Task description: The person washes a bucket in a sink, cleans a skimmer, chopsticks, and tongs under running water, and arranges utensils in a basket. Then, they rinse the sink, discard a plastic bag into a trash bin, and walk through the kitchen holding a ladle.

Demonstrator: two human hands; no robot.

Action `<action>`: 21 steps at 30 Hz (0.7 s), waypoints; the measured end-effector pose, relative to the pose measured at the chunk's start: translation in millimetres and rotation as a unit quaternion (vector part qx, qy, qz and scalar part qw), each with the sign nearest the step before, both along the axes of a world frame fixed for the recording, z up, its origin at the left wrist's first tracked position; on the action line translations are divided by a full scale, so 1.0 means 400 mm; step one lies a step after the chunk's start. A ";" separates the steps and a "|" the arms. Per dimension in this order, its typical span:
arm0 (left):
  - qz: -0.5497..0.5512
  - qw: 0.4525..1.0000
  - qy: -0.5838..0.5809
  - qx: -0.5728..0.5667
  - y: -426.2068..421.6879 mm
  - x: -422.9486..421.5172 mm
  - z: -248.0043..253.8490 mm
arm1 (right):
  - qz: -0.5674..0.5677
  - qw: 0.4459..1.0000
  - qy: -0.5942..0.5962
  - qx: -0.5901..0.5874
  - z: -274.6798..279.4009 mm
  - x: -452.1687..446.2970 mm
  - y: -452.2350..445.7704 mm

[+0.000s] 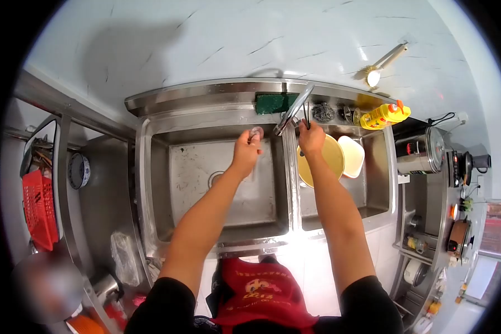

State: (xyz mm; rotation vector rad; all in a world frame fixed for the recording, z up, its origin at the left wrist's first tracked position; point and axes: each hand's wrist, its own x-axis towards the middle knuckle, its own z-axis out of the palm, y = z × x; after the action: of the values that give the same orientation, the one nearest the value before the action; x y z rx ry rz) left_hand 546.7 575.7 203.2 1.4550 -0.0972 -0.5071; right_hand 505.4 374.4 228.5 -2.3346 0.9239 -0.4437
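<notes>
My left hand (pixel 247 151) is over the left basin (pixel 228 211) of the steel sink, its fingers closed around a small, round, shiny object (pixel 256 132) whose kind I cannot make out. The end of the faucet (pixel 293 113) is just to its right. My right hand (pixel 313 138) is closed beside the faucet, above the right basin. Thin dark sticks (pixel 307 113) rise from its fingers; their lower ends are hidden. Below that hand, a yellowish round bowl (pixel 331 158) and a cream-coloured container (pixel 353 157) sit in the right basin.
Along the sink's back ledge are a green scouring pad (pixel 275 103), steel wool (pixel 323 112) and a yellow bottle (pixel 385 116). A brush (pixel 381 68) hangs on the wall. A steel pot (pixel 420 153) stands right. Left are a red basket (pixel 39 209) and a patterned bowl (pixel 79 170).
</notes>
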 end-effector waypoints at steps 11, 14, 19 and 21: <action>0.042 0.989 0.034 -0.135 -0.042 -0.099 0.059 | -0.068 0.976 -0.048 0.200 -0.077 -0.006 0.023; 0.057 0.991 0.007 -0.125 -0.060 -0.097 0.064 | -0.063 0.979 -0.066 0.180 -0.117 -0.001 0.024; 0.071 0.995 -0.060 -0.041 -0.085 -0.079 0.028 | -0.075 0.972 -0.089 0.205 -0.084 -0.011 0.046; 0.079 0.988 -0.132 0.026 -0.089 -0.080 0.028 | -0.074 0.974 -0.087 0.197 -0.072 -0.016 0.043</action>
State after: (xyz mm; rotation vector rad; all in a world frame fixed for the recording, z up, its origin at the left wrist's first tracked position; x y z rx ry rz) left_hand 514.5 539.9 214.3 1.5604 -0.1795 -0.1871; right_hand 499.1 391.6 199.6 -1.8468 1.0015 -0.4696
